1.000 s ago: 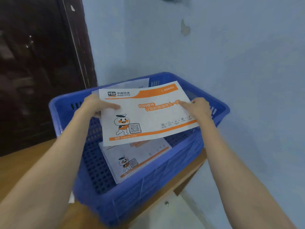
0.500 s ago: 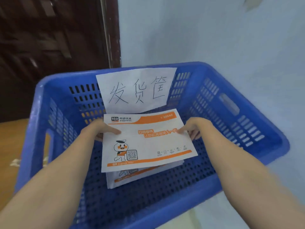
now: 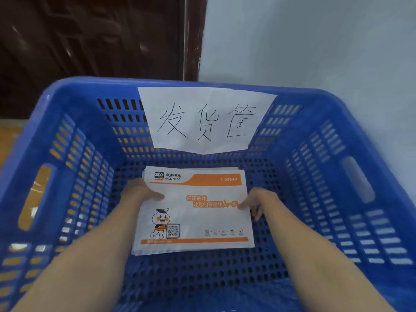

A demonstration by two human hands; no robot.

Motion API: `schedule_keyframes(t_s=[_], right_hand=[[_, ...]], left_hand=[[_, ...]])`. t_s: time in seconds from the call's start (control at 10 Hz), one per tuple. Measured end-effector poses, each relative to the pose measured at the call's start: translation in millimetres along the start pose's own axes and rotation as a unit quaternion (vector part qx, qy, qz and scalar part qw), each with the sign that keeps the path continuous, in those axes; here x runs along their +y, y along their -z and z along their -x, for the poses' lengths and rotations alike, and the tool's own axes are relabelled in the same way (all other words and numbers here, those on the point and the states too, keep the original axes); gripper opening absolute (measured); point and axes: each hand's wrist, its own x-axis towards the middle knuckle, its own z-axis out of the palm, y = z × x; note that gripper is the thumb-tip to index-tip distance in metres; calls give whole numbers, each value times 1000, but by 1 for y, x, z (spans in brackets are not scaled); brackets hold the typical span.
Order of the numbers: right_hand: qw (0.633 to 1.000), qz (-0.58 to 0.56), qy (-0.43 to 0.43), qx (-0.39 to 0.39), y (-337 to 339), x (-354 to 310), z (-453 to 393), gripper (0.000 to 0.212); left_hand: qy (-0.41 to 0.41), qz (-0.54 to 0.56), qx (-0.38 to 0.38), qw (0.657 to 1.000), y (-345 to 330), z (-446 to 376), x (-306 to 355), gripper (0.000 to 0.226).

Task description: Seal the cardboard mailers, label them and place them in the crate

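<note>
Both my forearms reach forward and down, bare. My left hand pinches with thumb on top, fingers hidden beneath. My right hand does likewise, thumb on top, fingers curled under.

The setting looks like a small, informal parcel-dispatch corner in a plain room rather than a proper warehouse. A blue perforated plastic crate carries a handwritten paper sign on its far wall, and a printed express-courier mailer lies inside it. Beyond stand a pale blue painted wall on the right and a dark wooden door on the far left.
</note>
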Motion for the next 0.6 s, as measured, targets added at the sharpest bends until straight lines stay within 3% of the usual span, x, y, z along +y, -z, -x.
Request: schedule_keyframes(t_s=[0.3,0.4,0.5,0.6], right_hand=[[999,6,23,26,-8,3,-24,66],[997,53,20,55,-8,2,-14,73],[998,56,13,-1,7,-1,6,89],[992,-2,24,-126,39,0,39,82]], left_hand=[[66,-82,47,993,-23,-7,-2,122],[99,-106,67,987,-21,3,5,125],[116,-140,-53,982,0,8,24,108],[108,-115,-177,972,35,36,55,69]])
